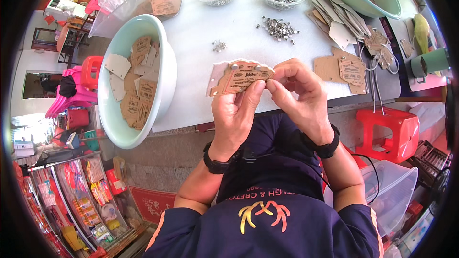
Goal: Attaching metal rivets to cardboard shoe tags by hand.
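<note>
1. Watching via head cam: L hand (233, 114) is gripping a brown die-cut card (247, 75), thumb in front, fingers behind.
2. R hand (302, 94) is bunching its fingertips at the card's R end; can't tell if they're gripping it or a tiny part.
3. Card is hovering over the white mat (191, 62), near its front edge; dark lettering is running across its face, approx. upside down to me.
4. Silver studs (234, 67) are sitting along its upper edge.
5. Beyond, a loose stud pile (280, 29) is lying on the mat.
6. Pale green basin (168, 67), far L, is holding more printed cards (138, 102).
7. Dark shirt (210, 229) is showing red lettering (260, 192) plus a yellow-orange emblem (264, 216).
</note>
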Tool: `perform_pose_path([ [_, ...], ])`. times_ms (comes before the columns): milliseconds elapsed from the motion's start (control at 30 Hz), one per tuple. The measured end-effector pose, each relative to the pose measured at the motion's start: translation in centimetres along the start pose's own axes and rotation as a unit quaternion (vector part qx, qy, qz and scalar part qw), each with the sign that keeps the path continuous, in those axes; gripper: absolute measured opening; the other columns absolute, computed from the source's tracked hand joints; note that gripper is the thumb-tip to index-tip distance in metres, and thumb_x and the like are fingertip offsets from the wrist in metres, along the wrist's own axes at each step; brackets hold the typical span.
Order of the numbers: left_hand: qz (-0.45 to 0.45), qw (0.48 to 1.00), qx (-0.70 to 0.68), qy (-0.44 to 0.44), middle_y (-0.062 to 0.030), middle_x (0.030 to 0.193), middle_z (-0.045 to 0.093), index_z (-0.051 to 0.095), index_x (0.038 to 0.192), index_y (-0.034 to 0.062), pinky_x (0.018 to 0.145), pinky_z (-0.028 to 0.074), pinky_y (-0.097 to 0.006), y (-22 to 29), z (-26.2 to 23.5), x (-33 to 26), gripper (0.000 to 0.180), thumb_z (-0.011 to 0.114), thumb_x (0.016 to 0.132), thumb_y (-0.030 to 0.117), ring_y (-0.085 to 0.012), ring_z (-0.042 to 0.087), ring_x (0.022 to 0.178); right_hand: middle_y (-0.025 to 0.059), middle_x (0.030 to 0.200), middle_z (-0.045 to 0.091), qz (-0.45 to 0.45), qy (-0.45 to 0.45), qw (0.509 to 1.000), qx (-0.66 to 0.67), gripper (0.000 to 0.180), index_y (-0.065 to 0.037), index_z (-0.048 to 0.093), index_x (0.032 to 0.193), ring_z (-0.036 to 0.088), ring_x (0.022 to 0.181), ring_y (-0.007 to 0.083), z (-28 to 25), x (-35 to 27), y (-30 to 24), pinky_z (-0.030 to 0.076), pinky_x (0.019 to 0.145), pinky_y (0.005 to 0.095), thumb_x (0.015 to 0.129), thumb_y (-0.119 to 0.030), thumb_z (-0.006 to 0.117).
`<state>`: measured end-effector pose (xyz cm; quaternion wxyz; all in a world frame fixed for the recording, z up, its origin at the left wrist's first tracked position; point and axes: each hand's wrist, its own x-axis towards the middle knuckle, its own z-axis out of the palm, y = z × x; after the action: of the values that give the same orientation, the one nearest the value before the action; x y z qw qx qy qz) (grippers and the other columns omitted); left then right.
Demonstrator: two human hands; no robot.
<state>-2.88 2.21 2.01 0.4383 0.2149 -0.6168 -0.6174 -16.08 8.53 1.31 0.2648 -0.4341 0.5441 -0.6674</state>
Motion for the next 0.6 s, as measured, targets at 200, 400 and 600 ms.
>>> perform_pose_path([
  [200, -0.034, 0.998, -0.003, -0.049, -0.0055, 0.110, 0.060, 0.059, 0.115, -0.0014, 0.087, 0.047, -0.026, 0.5, -0.3, 0.0, 0.021, 0.060, 0.096, 0.007, -0.0113, 0.057, 0.100, 0.0025, 0.084, 0.060, 0.023, -0.071, 0.997, 0.035, 0.009, -0.002, 0.060, 0.089, 0.057, 0.070, 0.0070, -1.1, 0.6, -0.2, 0.048, 0.060, 0.0217, 0.082, -0.003, 0.065],
  [400, -0.014, 0.997, 0.021, -0.080, -0.0069, 0.112, 0.060, 0.060, 0.115, -0.0023, 0.086, 0.048, -0.026, 0.7, -0.4, 0.3, 0.021, 0.060, 0.095, 0.007, -0.0129, 0.058, 0.100, 0.0019, 0.082, 0.058, 0.065, -0.108, 0.990, 0.067, 0.008, -0.001, 0.058, 0.089, 0.055, 0.069, 0.0056, -1.4, 0.7, -0.7, 0.047, 0.059, 0.0213, 0.082, -0.003, 0.061],
  [600, -0.019, 0.999, 0.025, -0.044, -0.0076, 0.108, 0.061, 0.060, 0.113, -0.0037, 0.084, 0.049, -0.027, 0.3, -0.2, 0.4, 0.020, 0.059, 0.096, 0.007, -0.0124, 0.059, 0.094, 0.0016, 0.081, 0.060, 0.130, -0.094, 0.985, 0.067, 0.008, 0.000, 0.058, 0.090, 0.057, 0.072, 0.0045, -1.1, 0.6, -0.8, 0.049, 0.059, 0.0215, 0.085, -0.005, 0.062],
])
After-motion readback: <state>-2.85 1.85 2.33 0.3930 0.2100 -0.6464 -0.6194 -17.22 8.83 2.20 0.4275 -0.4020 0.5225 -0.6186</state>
